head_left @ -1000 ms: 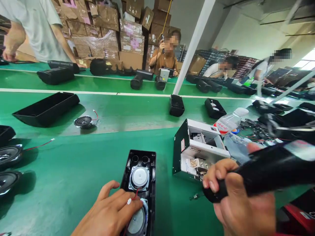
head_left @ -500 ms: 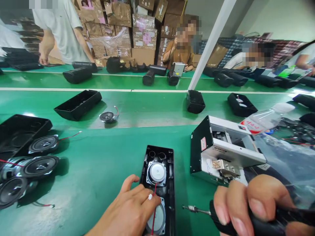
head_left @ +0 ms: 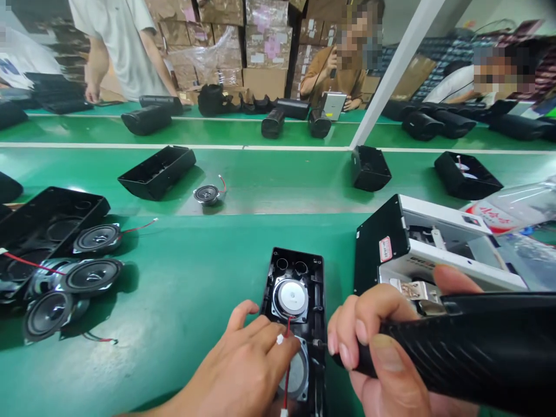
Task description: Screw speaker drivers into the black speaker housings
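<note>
My left hand is palm down over an open black speaker enclosure, its bent fingers on the lower loudspeaker driver. One finger sticks out to the side; the thumb is hidden. A red wire with white connectors runs by the fingers. The upper driver sits face down in the enclosure, its silver back showing. My right hand is wrapped around a black electric screwdriver. The screwdriver's bit points left, at the lower driver's right edge; its tip is hard to make out.
A black and white screw feeder stands at the right, close behind my right hand. Loose drivers lie beside a black enclosure at the left. Farther back are more enclosures, a plastic bottle, a slanted white post and several people.
My right hand has brought the screwdriver left and over the enclosure, from beside it to the lower driver's edge. My left hand keeps its place on the driver. The whole view has shifted slightly.
</note>
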A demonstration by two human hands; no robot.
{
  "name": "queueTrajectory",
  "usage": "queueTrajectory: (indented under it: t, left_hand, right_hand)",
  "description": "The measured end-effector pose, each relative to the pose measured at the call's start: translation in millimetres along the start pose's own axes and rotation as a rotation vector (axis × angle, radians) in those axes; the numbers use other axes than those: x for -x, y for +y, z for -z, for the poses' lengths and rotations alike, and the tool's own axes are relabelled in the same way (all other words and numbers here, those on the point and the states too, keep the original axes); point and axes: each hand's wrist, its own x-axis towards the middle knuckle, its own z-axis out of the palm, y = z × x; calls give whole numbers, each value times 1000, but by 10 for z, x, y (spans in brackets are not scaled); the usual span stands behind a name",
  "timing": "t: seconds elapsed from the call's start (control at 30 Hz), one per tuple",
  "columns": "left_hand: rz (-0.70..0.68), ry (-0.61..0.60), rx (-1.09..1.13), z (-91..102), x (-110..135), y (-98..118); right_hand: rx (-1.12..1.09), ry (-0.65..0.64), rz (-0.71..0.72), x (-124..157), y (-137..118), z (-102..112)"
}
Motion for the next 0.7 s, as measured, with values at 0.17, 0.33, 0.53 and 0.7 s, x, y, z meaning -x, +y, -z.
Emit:
queueTrajectory:
  t: [0.17, 0.33, 0.53, 0.7]
  left_hand:
    - [12, 5, -5, 22, -26, 14]
    - [4, 11, -37, 20, -29, 22]
    - [-7, -31, -99, 34, -52, 81]
    - [10, -18, -131, 37, -74, 160]
  right_hand:
    - [-17, -19, 4, 24, 77, -9]
    - [-6, -53, 28, 48, 158, 7]
    - [43, -123, 20, 83, 254, 107]
    - [136, -159, 9, 140, 320, 149]
